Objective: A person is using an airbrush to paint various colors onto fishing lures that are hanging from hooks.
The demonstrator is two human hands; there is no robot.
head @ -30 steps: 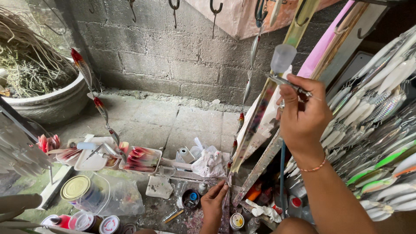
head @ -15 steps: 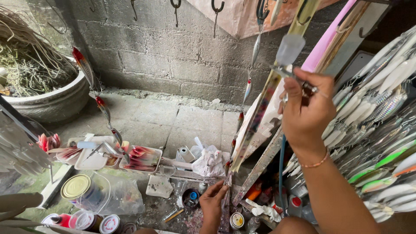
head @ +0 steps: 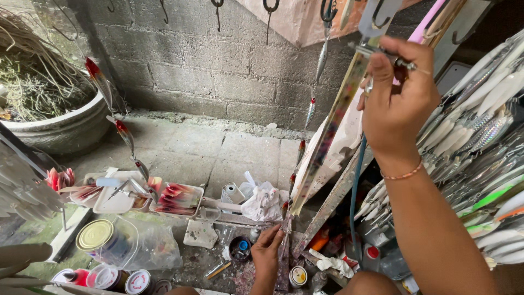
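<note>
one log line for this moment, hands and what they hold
right hand: raised, grips airbrush | left hand: low, at foot of long paint-stained strip | strip: leaning

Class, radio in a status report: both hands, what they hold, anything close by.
Right hand raised, gripping airbrush. Left hand low, steadying paint-speckled strip at its bottom end. Silver lures racked close on the right; blue hose hanging below.
</note>
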